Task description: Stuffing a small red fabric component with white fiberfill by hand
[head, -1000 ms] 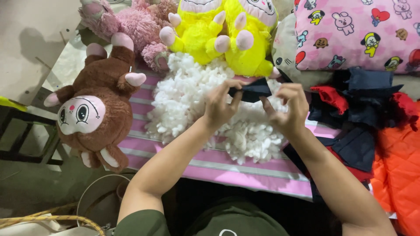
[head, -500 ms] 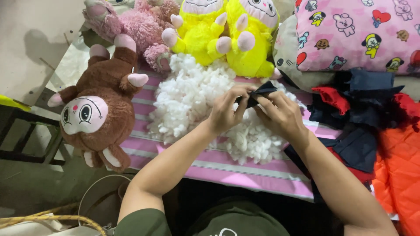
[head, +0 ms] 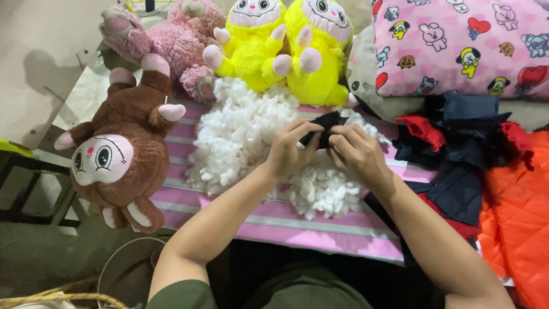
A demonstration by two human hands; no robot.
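Both hands at centre of tabletop (head: 274,220), over stuffing (head: 246,137). Left hand (head: 289,151) clenched on near-left edge of dark cloth piece (head: 325,125); fingers curled, thumb on top. Right hand (head: 357,154) grips same piece from the right, fingertips (head: 337,133) pinching it. Hands nearly touching, cloth between them, raised just above the stuffing. Whether cloth is hollow or flat: cannot tell.

Stuffing: loose white fibre heap, lying on pink-striped cover, spread from yellow toys down to approx. mid cover.

Surroundings:
- Brown plush (head: 123,157), left edge of tabletop, lying head toward camera, face up, part overhanging.
- Pink plush (head: 166,43), far left, behind brown one, touching it.
- Two yellow plush (head: 286,46), far centre, side by side, feet resting on far edge of stuffing.
- Pink printed pillow (head: 463,46), far right, w/ cartoon figures.
- Dark and red cloth pile (head: 457,149), right of hands, below pillow.
- Orange quilted fabric (head: 514,217), right edge, beside pile.
- Round bin rim (head: 123,257) on floor, lower left, near person's left elbow.
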